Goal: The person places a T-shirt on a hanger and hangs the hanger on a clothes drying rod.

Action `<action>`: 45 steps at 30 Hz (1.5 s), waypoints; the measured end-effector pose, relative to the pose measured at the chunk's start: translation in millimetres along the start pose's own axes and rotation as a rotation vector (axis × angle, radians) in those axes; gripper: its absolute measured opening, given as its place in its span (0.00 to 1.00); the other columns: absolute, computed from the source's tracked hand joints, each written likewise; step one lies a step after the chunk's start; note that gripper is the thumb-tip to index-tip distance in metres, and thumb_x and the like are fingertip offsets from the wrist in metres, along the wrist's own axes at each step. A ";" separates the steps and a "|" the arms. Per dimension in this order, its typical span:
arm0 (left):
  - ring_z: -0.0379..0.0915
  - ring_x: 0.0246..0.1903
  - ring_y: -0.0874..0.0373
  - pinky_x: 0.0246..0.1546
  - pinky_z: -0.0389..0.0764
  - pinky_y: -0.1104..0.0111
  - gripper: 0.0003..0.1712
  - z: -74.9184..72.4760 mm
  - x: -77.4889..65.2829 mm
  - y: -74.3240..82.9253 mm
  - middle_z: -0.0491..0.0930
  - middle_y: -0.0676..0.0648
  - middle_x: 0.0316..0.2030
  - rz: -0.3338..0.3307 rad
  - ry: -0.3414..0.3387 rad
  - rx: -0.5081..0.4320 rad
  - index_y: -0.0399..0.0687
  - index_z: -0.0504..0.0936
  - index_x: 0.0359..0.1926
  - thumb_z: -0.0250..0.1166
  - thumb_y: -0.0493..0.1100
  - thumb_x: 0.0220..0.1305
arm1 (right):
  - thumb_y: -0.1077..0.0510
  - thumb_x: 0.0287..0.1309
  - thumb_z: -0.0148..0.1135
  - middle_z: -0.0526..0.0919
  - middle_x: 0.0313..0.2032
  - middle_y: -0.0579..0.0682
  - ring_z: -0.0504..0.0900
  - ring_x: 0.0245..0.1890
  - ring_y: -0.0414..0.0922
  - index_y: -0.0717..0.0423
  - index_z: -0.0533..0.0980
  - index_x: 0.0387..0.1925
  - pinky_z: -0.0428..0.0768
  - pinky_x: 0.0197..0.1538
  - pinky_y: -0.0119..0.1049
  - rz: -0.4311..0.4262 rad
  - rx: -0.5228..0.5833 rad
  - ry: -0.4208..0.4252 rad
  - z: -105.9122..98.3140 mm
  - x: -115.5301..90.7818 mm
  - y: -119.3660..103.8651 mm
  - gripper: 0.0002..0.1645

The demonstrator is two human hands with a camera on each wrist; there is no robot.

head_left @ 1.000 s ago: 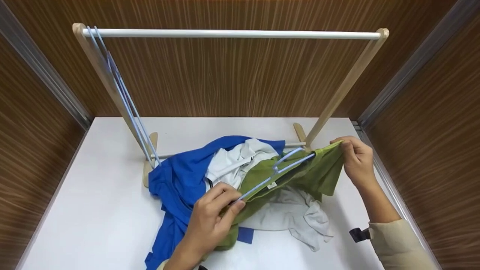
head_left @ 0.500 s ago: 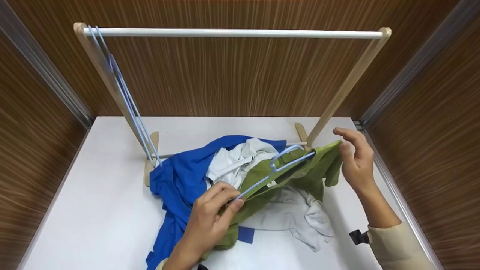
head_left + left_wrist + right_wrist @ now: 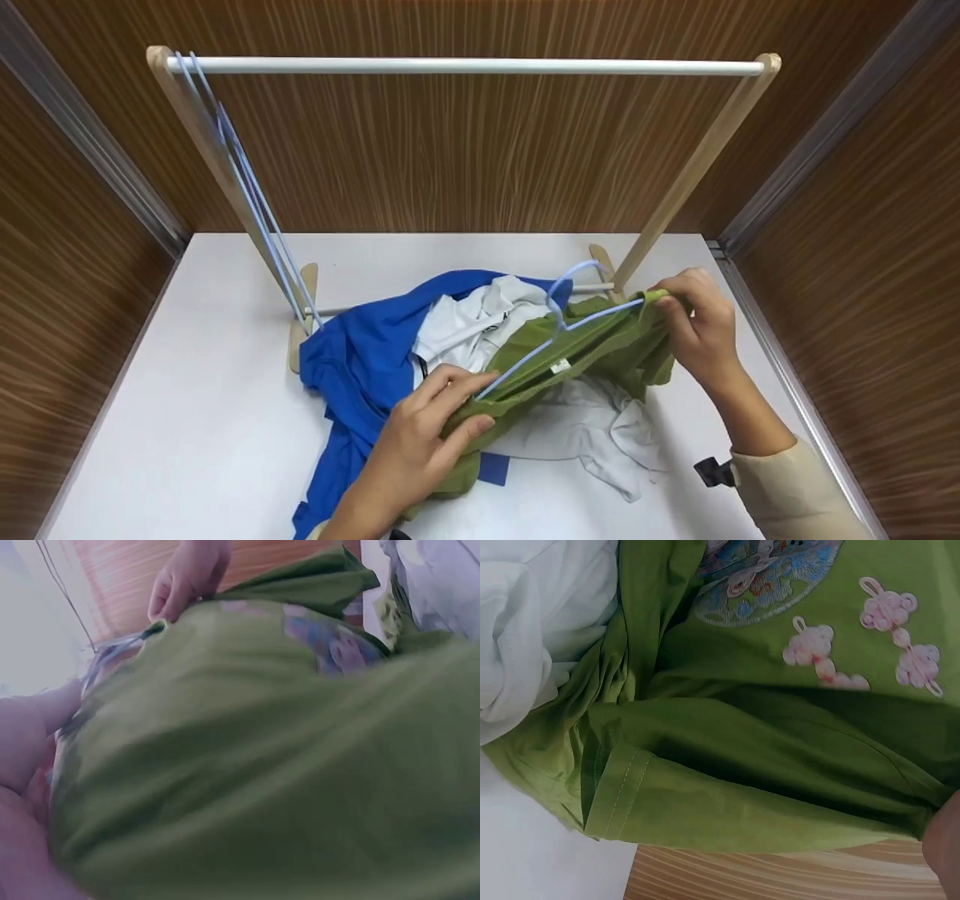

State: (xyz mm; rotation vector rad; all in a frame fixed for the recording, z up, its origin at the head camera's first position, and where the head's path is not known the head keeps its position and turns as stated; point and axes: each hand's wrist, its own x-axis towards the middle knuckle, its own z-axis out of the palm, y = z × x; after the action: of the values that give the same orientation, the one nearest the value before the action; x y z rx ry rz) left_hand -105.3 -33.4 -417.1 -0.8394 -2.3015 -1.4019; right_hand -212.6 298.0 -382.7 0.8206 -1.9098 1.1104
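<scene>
A green shirt (image 3: 592,364) with a pale blue hanger (image 3: 600,315) in its neck opening is held between both hands. My left hand (image 3: 420,435) grips the shirt at the near-left end of the hanger, thumb below and fingers above. My right hand (image 3: 697,330) pinches the far shoulder by the hanger's other end. The hanger's hook stands up past the collar, and its ends are hidden. Seen from the right wrist, the shirt front has pink knotted fasteners (image 3: 889,611) and a round embroidered patch (image 3: 772,589). Green cloth (image 3: 247,757) fills most of the left wrist view.
A rack with a white top rail (image 3: 465,66) and wooden posts stands behind. Blue hangers (image 3: 255,187) hang at its left end. A blue garment (image 3: 367,360) and white garments (image 3: 480,322) lie heaped on the white table (image 3: 187,420) beneath and beside the shirt.
My right hand loosened off the shirt's shoulder, then took hold of it again nearer the hanger. The hook has tipped upward, and the collar now lies in front of the hanger's near-left arm.
</scene>
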 end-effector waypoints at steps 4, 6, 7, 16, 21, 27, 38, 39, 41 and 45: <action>0.66 0.30 0.69 0.29 0.70 0.76 0.28 -5.3 -4.0 -4.8 0.71 0.61 0.42 0.008 0.020 0.047 0.57 0.67 0.63 0.61 0.44 0.61 | 0.52 0.58 0.59 0.75 0.23 0.53 0.68 0.28 0.41 0.69 0.76 0.25 0.64 0.33 0.29 0.076 0.021 0.045 -6.7 -1.7 3.6 0.21; 0.65 0.28 0.69 0.27 0.68 0.78 0.26 -7.5 -5.0 -7.3 0.71 0.61 0.40 0.029 0.045 0.042 0.57 0.70 0.61 0.61 0.42 0.62 | 0.54 0.58 0.59 0.74 0.23 0.53 0.68 0.28 0.41 0.71 0.74 0.25 0.64 0.33 0.29 0.104 0.031 0.067 -9.5 -2.6 4.7 0.20; 0.64 0.27 0.69 0.25 0.67 0.79 0.24 -8.4 -5.3 -8.4 0.72 0.61 0.39 0.042 0.057 0.038 0.57 0.72 0.59 0.60 0.41 0.62 | 0.55 0.58 0.59 0.73 0.24 0.54 0.68 0.28 0.41 0.72 0.74 0.25 0.64 0.33 0.29 0.115 0.028 0.075 -10.6 -3.1 5.0 0.20; 0.65 0.26 0.68 0.25 0.66 0.82 0.20 -10.0 -7.6 -12.6 0.72 0.57 0.37 0.126 0.119 0.023 0.56 0.79 0.50 0.64 0.35 0.57 | 0.52 0.58 0.58 0.73 0.24 0.54 0.67 0.30 0.41 0.72 0.73 0.26 0.62 0.35 0.31 0.144 -0.019 0.099 -13.1 0.4 6.5 0.23; 0.66 0.28 0.67 0.26 0.66 0.82 0.20 -8.3 -8.5 -9.0 0.72 0.56 0.38 0.126 0.105 0.004 0.54 0.79 0.51 0.66 0.35 0.56 | 0.51 0.57 0.58 0.72 0.23 0.53 0.66 0.31 0.41 0.72 0.73 0.25 0.61 0.36 0.31 0.138 -0.029 0.123 -14.5 4.6 9.1 0.24; 0.69 0.32 0.68 0.31 0.70 0.79 0.21 -6.4 -11.1 -4.3 0.71 0.59 0.39 0.103 0.038 0.056 0.57 0.77 0.54 0.64 0.41 0.58 | 0.50 0.57 0.57 0.72 0.25 0.53 0.65 0.33 0.42 0.72 0.72 0.25 0.60 0.38 0.31 0.152 -0.030 0.151 -16.0 6.7 14.9 0.25; 0.64 0.25 0.71 0.24 0.67 0.82 0.21 -12.8 -12.6 -7.7 0.72 0.64 0.36 0.059 -0.051 0.061 0.63 0.74 0.54 0.64 0.48 0.58 | 0.54 0.57 0.59 0.73 0.26 0.54 0.67 0.33 0.43 0.74 0.72 0.26 0.63 0.38 0.32 0.186 0.032 0.141 -18.5 5.6 22.6 0.21; 0.63 0.24 0.71 0.23 0.66 0.83 0.20 -13.0 -12.0 -7.6 0.71 0.64 0.35 0.071 -0.061 0.052 0.63 0.74 0.53 0.64 0.48 0.59 | 0.55 0.57 0.59 0.73 0.26 0.54 0.67 0.32 0.43 0.74 0.72 0.27 0.63 0.37 0.32 0.194 0.047 0.131 -18.4 5.3 23.9 0.21; 0.62 0.22 0.71 0.22 0.64 0.84 0.16 -12.4 -10.7 -7.2 0.72 0.64 0.33 0.109 -0.071 0.038 0.61 0.76 0.49 0.63 0.47 0.60 | 0.56 0.57 0.59 0.73 0.26 0.53 0.68 0.32 0.43 0.75 0.72 0.27 0.64 0.36 0.32 0.208 0.072 0.118 -18.2 4.0 27.1 0.20; 0.61 0.20 0.72 0.21 0.62 0.86 0.04 -8.1 -8.7 -6.2 0.70 0.62 0.28 0.173 -0.066 -0.001 0.56 0.77 0.39 0.60 0.42 0.63 | 0.56 0.56 0.59 0.72 0.26 0.53 0.67 0.31 0.43 0.74 0.72 0.27 0.64 0.35 0.31 0.216 0.089 0.111 -17.2 2.7 32.6 0.20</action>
State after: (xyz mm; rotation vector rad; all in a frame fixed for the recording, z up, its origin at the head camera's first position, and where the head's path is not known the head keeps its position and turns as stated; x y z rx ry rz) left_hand -102.6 -45.5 -422.3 -1.0723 -2.2148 -1.3195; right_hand -235.5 326.6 -388.0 0.5958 -1.8994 1.3511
